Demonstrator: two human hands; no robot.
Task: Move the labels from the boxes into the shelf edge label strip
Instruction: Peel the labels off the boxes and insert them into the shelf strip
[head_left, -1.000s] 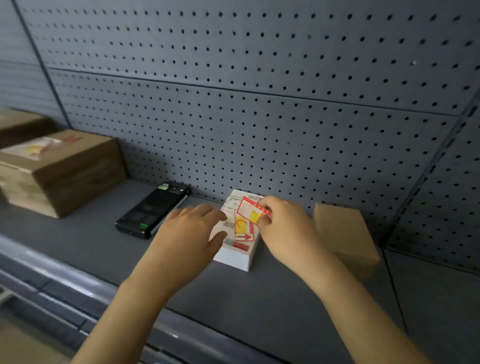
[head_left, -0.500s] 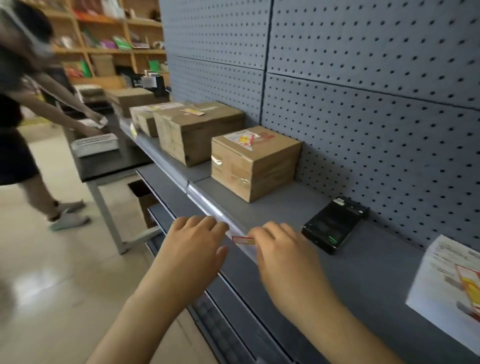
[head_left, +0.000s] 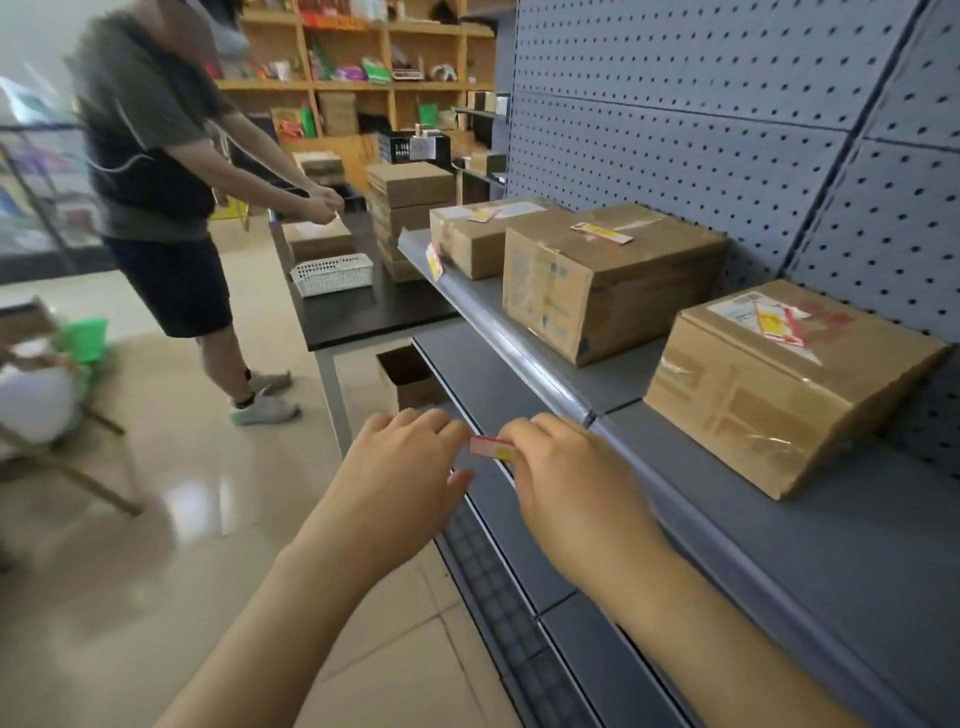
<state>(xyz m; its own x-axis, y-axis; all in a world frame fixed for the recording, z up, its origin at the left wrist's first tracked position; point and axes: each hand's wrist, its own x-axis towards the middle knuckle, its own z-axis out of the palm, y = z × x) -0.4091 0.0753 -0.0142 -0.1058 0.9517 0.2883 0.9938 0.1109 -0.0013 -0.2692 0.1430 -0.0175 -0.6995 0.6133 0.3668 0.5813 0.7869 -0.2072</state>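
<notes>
The right hand (head_left: 561, 483) pinches a small red and yellow label (head_left: 492, 448) at its right end, low in the middle of the frame; the left hand (head_left: 400, 467) sits just beside it with fingers curled loosely and closes on nothing, its fingertips near the label's free end. The label hangs just in front of the strip (head_left: 530, 364), the clear channel along the shelf's front edge, not yet slid in. It looks like thin card: very light, a little springy, easy to crease if squeezed mid-span, so I judge it best held by the edges at both ends and fed flat into the channel. Right of the hands, on the shelf (head_left: 857, 530), stand three brown boxes; the nearest box (head_left: 779, 384) at right carries a red and yellow label on top, as do the middle box (head_left: 602, 275) and the far box (head_left: 478, 234). Another label (head_left: 434, 258) already sits in the strip farther up. In the upper left a person (head_left: 156, 171) works at a black desk (head_left: 363, 312).
</notes>
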